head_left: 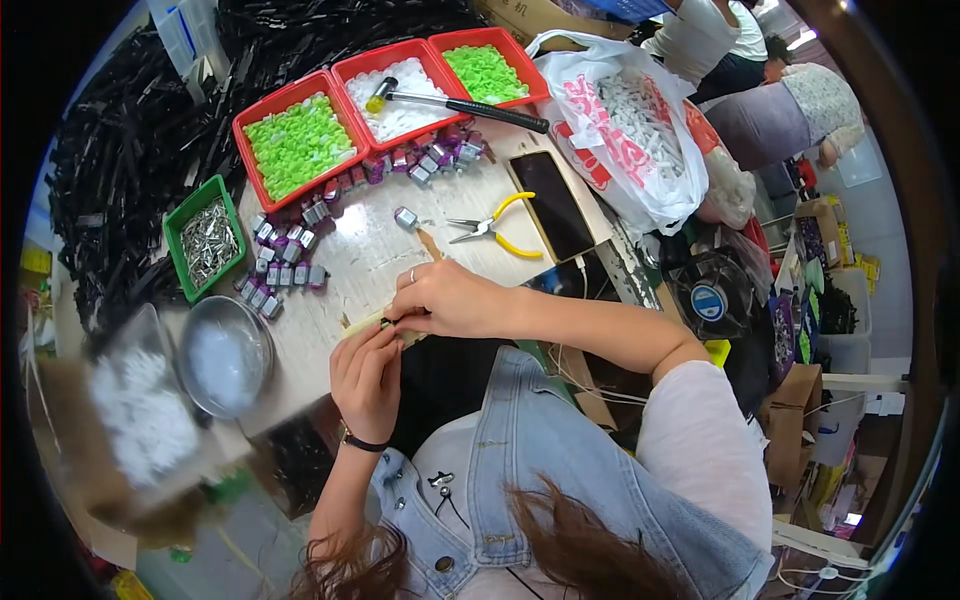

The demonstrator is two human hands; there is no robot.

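Small dark part lies at the fingertips, pinched between left fingers and right fingers, both closed on it, neither nearer; long axis too hidden to tell.

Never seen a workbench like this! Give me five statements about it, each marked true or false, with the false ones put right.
1. The hammer lies across a red tray of white pieces. True.
2. The phone lies right of the pliers. True.
3. The pliers' handles are red. False: they are yellow.
4. The green tray holds small metal pieces. True.
5. The person's hands are far apart. False: the left hand and right hand meet at a small dark part.
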